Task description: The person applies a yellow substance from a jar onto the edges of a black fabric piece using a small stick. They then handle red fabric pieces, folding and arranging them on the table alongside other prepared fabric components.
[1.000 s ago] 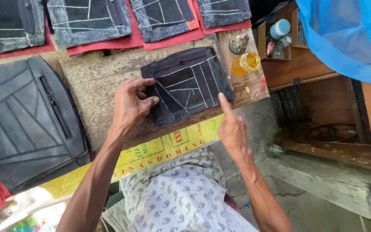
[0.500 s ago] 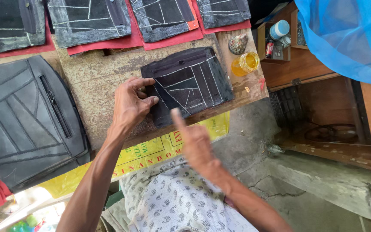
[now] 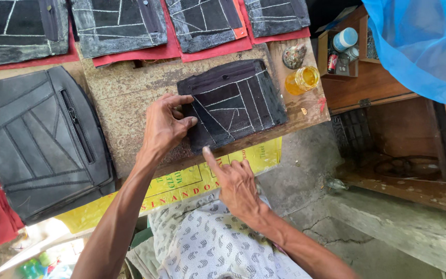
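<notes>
Head view: looks down over the person's lap onto a worn wooden desk.
Lap: patterned cloth lies closest, with a yellow printed sheet hanging from the desk's front edge.
Right hand: free, holding nothing, index finger stretched out and the other fingers loosely curled, its tip right at the near edge of the dark panel.
What changed: one second ago this hand pointed at the panel's right near corner; half a second ago it was mid-sweep; now it sits further left, under the panel's left part. The pointing spot has travelled along the near edge toward the other hand.
Left hand: pressed down on the panel's left edge, thumb and fingers spread flat, pinning rather than gripping; it has not shifted.
Dark panel: a black stitched piece with chalk lines, lying flat at the desk's front right, unmoved, so the work stays on that same piece.
Left side: a larger black zipped piece lies well apart.
Far edge: a row of chalked black pieces on red cloth.
Far right: a jar of yellow liquid stands just beside the panel.
</notes>
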